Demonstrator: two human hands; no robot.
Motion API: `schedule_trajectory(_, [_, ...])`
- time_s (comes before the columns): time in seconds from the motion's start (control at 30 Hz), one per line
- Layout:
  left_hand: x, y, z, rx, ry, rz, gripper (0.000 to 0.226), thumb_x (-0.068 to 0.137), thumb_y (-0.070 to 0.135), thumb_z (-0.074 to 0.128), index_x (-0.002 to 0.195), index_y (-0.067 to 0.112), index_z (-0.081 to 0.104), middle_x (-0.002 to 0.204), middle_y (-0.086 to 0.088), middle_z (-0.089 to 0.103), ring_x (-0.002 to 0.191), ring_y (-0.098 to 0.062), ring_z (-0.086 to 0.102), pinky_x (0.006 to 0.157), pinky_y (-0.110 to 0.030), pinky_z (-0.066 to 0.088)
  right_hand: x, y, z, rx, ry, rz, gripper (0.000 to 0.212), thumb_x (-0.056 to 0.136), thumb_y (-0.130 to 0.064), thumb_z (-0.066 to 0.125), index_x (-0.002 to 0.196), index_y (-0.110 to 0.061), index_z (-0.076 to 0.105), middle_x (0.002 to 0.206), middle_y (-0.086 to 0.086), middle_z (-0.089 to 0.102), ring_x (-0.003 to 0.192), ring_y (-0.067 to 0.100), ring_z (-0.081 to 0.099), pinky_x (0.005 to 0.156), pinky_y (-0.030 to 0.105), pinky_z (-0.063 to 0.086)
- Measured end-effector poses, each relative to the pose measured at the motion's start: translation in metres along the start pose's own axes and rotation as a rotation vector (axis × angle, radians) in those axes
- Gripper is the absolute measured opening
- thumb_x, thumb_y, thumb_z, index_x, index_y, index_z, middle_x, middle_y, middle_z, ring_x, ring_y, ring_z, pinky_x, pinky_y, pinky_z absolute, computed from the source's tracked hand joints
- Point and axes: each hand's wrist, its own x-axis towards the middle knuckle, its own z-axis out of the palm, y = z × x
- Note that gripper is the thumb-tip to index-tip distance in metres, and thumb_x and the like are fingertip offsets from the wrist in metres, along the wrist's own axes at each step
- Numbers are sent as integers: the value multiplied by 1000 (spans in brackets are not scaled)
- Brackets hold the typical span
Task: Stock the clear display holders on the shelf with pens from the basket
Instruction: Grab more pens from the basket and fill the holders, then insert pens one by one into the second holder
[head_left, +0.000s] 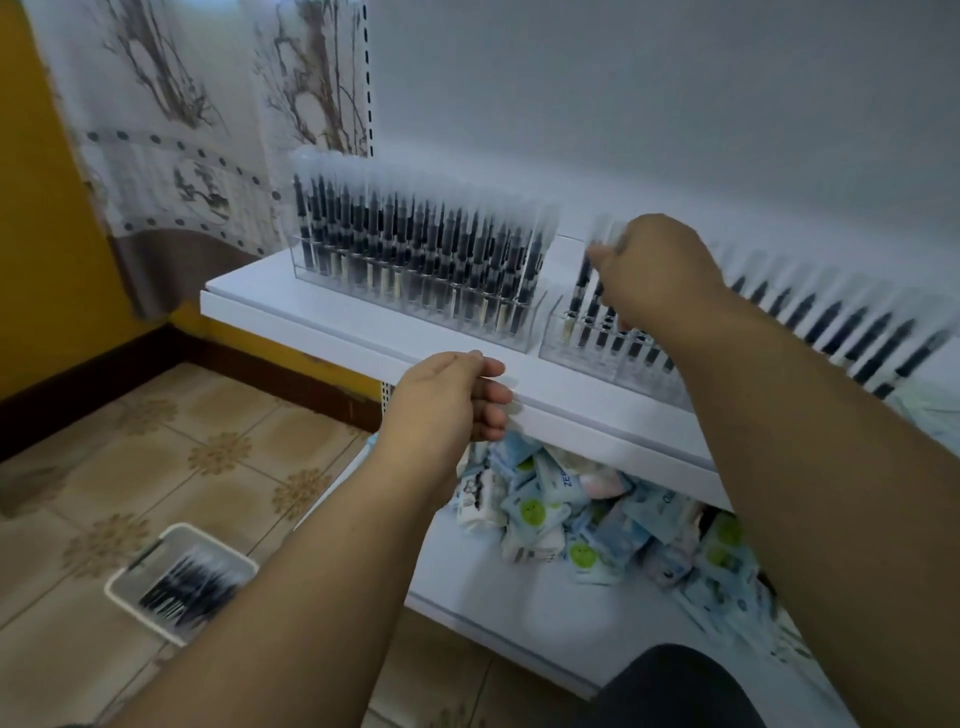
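Two clear display holders stand on the white shelf (363, 332). The left holder (415, 270) is packed with black pens with frosted caps. My right hand (654, 270) is over the left end of the right holder (597, 343) and grips a pen (589, 270) that stands in it. More pens line the right holder toward the far right. My left hand (447, 400) hovers at the shelf's front edge with loosely curled fingers and holds nothing. The white basket (179, 582) with several black pens sits on the floor at lower left.
Below the shelf, a lower shelf (519, 613) holds a heap of small blue and white packets (597, 519). A patterned curtain (171, 130) hangs at the left before a yellow wall. The floor is tiled. A dark knee (675, 686) shows at the bottom.
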Motion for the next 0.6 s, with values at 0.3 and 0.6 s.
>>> schedule_trajectory(0.3, [-29, -19, -54, -8, 215, 55, 20, 99, 8, 48, 100, -2, 65, 71, -12, 62, 52, -19, 53, 52, -31, 47, -92, -44, 49, 260, 161, -146, 24, 96, -41, 54, 98, -17, 49, 74, -5, 53, 67, 18, 53, 61, 36, 46])
schedule_trajectory(0.6, [-52, -82, -201, 88, 592, 20, 24, 94, 1, 44, 92, 15, 63, 74, -4, 64, 60, -17, 57, 55, -29, 49, -179, -118, 215, 323, -377, -408, 15, 94, -41, 54, 94, -27, 50, 72, -11, 56, 68, 6, 55, 59, 31, 49])
